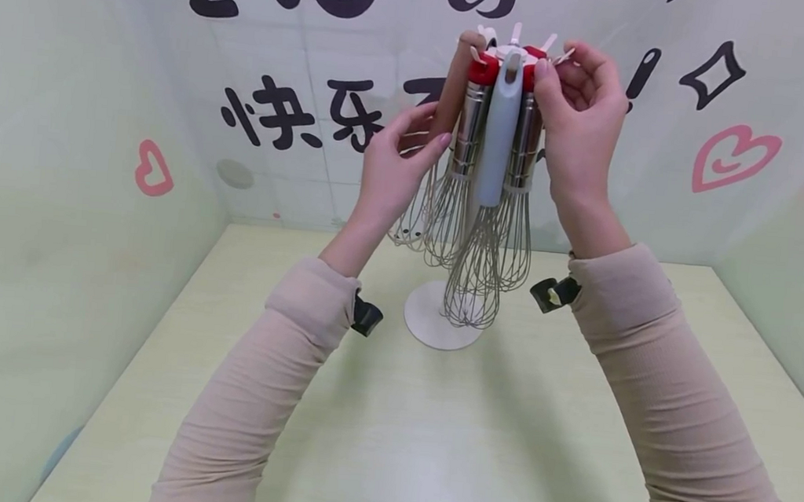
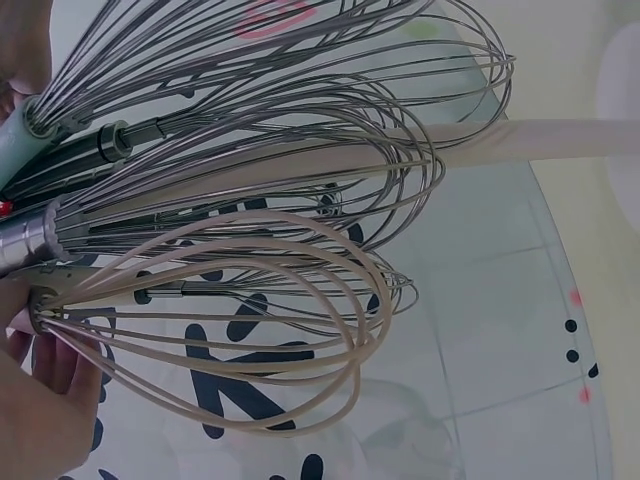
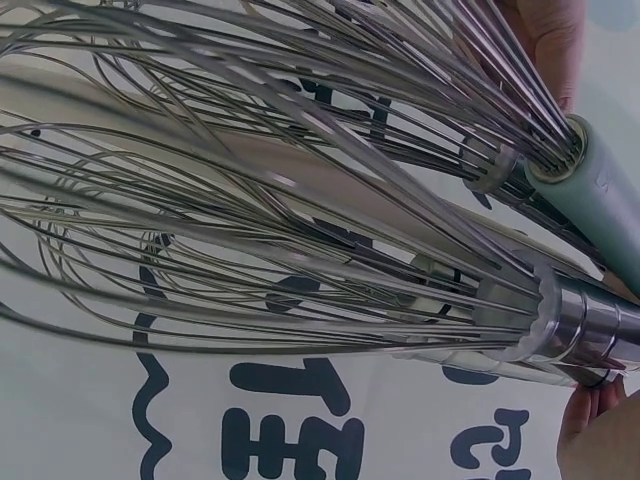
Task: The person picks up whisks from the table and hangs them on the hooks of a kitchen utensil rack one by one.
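Observation:
A white stand holds several hanging whisks around its top. My left hand (image 1: 402,156) grips the brown handle (image 1: 452,89) of a whisk at the stand's left side; its beige wire loops show in the left wrist view. On the right, my right hand (image 1: 585,131) pinches a white hook (image 1: 564,56) of the stand between thumb and forefinger. Between the hands, a whisk with a light blue handle (image 1: 502,133) hangs in front. Steel-handled whisks with red tops flank it, one steel handle (image 1: 468,130) on its left and another (image 1: 524,146) on its right.
The stand's round white base (image 1: 425,316) rests on a pale table (image 1: 373,438). Its pole (image 2: 570,138) runs down behind the wires. A light wall (image 1: 251,184) with black lettering and pink hearts rises behind, and side panels stand left and right.

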Available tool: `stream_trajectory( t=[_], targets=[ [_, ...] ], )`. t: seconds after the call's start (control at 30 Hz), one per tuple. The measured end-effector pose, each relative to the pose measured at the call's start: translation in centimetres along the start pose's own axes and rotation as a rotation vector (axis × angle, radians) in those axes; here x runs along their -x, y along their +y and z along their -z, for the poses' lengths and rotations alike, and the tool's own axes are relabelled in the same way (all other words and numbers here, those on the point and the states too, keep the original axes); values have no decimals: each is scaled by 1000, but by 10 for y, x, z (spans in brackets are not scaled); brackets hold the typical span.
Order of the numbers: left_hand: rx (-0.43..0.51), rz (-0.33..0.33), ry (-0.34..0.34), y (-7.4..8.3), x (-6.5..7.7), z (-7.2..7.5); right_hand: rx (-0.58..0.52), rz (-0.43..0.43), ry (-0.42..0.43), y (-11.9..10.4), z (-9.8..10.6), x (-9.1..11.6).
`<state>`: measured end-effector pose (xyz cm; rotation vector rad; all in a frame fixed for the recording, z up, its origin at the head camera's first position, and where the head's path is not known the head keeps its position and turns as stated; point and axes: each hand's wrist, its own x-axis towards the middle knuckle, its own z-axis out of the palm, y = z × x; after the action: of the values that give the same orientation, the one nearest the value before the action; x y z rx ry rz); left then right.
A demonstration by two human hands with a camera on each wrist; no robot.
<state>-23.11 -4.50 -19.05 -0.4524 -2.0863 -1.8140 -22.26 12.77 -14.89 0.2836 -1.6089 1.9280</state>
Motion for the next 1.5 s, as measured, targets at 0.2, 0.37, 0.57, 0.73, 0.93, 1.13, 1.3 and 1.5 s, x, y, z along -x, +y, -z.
stream_trajectory(
  t=[0.2, 0.37, 0.57, 0.73, 0.93, 1.13, 1.3, 1.5],
  targets=[
    [-23, 3, 0, 1, 1, 2, -30, -14, -7, 0, 1, 0],
    [-28, -3, 4, 0, 1, 2, -34, -23, -16, 0, 2, 0],
    [-22, 8, 22, 1, 1, 3, -38, -39, -20, -1, 3, -1],
    [-67, 9, 58, 1, 2, 6, -49, -36, -22, -1, 4, -2],
    [-157, -22, 126, 2, 3, 12, -14, -17, -17, -1, 9, -3],
    [-268, -59, 187, 2, 6, 24, 69, 25, 26, -2, 23, -7],
    [-340, -46, 202, -2, 10, 33, 257, 18, 37, -2, 41, -8],
    [-445, 1, 204, -12, 15, 43, 506, -10, 10, 5, 65, -3]
  ],
)
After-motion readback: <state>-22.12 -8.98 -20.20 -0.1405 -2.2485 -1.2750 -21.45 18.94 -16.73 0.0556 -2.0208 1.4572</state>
